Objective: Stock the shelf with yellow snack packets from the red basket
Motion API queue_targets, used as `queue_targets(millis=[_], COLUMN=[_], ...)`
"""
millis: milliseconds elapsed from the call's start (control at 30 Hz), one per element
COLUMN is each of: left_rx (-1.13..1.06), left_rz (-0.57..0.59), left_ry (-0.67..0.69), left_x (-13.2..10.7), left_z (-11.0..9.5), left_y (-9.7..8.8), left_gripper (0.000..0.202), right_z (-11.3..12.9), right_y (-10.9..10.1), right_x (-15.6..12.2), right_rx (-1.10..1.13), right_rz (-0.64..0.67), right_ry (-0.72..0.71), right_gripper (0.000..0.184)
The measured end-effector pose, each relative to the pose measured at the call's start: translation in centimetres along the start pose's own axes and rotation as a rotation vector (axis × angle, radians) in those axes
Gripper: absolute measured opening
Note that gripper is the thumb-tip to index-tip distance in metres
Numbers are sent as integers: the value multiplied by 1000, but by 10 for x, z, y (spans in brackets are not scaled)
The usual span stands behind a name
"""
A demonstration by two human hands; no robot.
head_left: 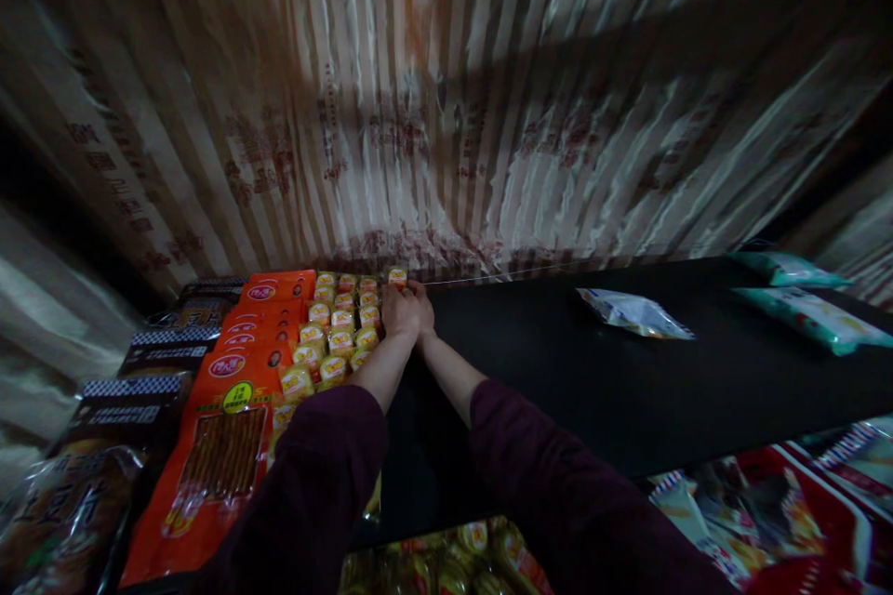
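Both arms reach to the back of a black shelf, and my hands are close together there. My left hand has its fingers curled at a small yellow-wrapped snack packet. My right hand presses in from the right side, its fingertips near the same packet and partly hidden. Just left of my hands, several rows of matching yellow snack packets stand in a block. My left sleeve covers the front of these rows.
Orange snack bags lie in an overlapping row to the left, beside dark-labelled bread packs. A white bag and green bags lie to the right. Striped sheeting hangs behind. More packets sit below the shelf edge.
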State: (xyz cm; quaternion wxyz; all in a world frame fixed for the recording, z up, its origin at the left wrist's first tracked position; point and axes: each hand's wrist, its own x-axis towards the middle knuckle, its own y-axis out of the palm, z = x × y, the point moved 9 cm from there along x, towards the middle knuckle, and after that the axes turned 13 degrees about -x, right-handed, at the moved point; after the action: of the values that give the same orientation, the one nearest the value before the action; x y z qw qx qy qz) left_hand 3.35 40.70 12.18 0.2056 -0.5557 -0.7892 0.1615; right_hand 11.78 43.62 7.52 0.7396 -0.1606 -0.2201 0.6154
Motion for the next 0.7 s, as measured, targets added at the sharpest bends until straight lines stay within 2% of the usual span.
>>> queue_targets(millis=[100, 233, 433, 600, 700], left_rx=[141, 278, 408, 459, 479], left_rz=[26, 80, 171, 206, 227], left_ry=[-35, -26, 27, 9, 49], left_x=[2, 0, 0, 6, 7], left_z=[0, -1, 0, 7, 8], left_y=[0, 4, 13, 18, 21], left_gripper=[32, 36, 39, 44, 47], right_z=[4, 13, 23, 26, 26], right_y=[-5, -6, -1, 3, 6], right_x=[-3, -5, -7, -7, -5], right_rx=[-230, -389, -440, -483, -547], right_rz=[47, 84, 127, 149, 135], right_ry=[53, -8, -121, -145, -176], right_gripper=[36, 34, 34, 39, 38])
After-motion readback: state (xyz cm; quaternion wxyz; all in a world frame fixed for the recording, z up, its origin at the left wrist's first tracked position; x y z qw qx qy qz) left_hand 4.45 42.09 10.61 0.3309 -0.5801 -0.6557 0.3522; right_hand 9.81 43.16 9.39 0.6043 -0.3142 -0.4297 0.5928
